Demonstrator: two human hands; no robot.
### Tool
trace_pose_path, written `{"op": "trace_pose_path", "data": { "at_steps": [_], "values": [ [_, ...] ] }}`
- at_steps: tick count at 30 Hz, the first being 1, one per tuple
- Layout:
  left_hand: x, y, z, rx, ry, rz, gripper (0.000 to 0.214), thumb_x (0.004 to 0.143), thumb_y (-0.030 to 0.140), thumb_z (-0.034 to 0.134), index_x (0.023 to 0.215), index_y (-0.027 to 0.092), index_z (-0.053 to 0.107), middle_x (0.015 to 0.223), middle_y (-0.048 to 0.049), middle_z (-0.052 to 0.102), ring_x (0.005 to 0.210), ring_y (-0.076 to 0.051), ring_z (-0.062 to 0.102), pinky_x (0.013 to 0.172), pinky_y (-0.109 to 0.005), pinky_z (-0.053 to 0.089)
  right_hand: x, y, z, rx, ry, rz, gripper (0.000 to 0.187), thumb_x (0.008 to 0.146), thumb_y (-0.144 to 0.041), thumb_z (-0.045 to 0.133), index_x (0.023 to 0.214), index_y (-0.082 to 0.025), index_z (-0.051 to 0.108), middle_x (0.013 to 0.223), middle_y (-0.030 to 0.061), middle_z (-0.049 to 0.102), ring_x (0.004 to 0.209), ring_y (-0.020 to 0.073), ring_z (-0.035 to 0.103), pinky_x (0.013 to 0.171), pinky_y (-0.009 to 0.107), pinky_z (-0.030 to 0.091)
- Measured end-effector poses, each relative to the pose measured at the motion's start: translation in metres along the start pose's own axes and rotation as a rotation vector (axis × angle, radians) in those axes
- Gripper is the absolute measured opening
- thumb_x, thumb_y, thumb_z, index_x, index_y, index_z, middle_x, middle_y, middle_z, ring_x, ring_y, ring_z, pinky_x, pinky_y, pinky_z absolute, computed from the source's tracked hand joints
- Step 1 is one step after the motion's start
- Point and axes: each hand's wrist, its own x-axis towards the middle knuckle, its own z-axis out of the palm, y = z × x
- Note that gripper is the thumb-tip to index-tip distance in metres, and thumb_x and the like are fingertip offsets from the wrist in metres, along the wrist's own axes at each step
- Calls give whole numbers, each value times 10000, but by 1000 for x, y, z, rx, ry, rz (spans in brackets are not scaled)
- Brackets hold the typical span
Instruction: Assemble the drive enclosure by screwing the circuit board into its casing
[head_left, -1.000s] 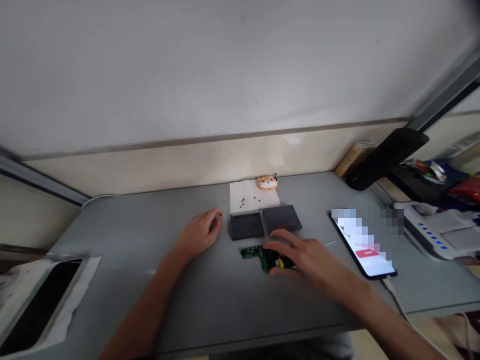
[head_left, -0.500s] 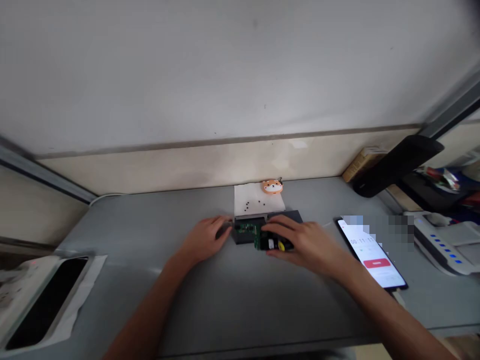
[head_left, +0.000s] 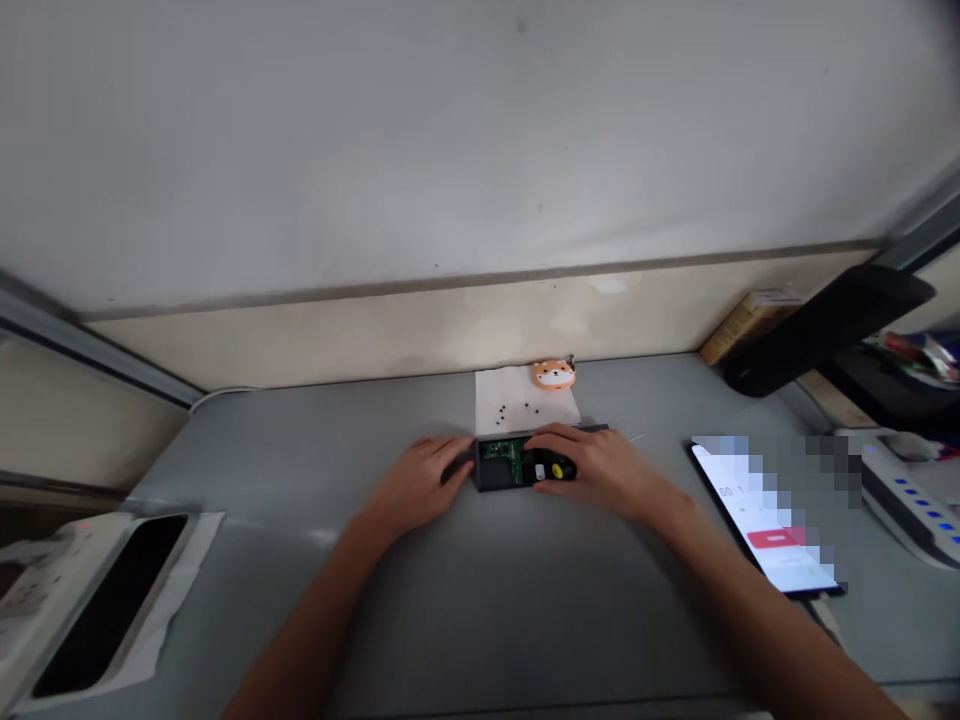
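Note:
A black open-topped case lies on the grey desk, with a green circuit board inside it. At the board's right part sits a black component with a round yellow sticker. My left hand is closed at the case's left end, thumb and fingers around a dark part there. My right hand curls over the board's right side, fingers on the far edge and thumb on the near one, hiding the right end. Behind the case, several tiny black screws rest on a white paper.
An orange-and-white animal-faced item sits on the paper. To the right are a lit phone, a white device with blue marks, a black cylinder and a book. A dark phone lies at left.
The circuit board, earlier tilted out over the near edge in my right hand, now sits within the black case. My left hand has closed in on the case's left end. The view has shifted slightly.

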Motion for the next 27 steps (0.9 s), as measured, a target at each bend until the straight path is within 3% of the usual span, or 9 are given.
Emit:
{"op": "trace_pose_path", "data": {
  "at_steps": [9,14,18,22,27],
  "values": [
    [1,3,1,-23,56,50,321,1034,290,452,1275,201,646,1147,-91,766,1016,-236,730,921,-405,588,-2,3,4,54,60,14,383,899,-385,715,1266,-284,673,1295,57,720,898,243,763,726,344,569],
    [1,5,0,-29,54,64,327,1019,274,459,1271,181,645,1152,-111,762,1014,-248,729,915,-421,591,-1,-3,4,9,-6,46,468,886,-376,733,1335,-284,639,1332,73,703,922,266,763,745,370,583],
    [0,5,-2,-19,41,32,328,989,277,500,1272,200,646,1150,-98,763,1020,-247,725,936,-426,584,-2,-8,3,-38,-56,51,545,878,-349,744,1396,-264,597,1438,102,630,911,293,766,755,419,602],
    [-2,5,-2,22,84,23,325,998,297,483,1252,196,659,1127,-108,759,1027,-255,720,939,-427,581,-8,-5,-6,17,-76,42,628,882,-318,734,1470,-317,514,1573,86,491,1013,308,751,820,445,606],
    [-1,8,-1,50,126,-9,354,1010,331,470,1301,214,632,1140,-110,728,1061,-262,694,958,-435,569,-17,5,-21,121,-111,190,597,882,-302,707,1451,-341,533,1601,73,449,1024,311,746,870,483,604]
  ]
}}
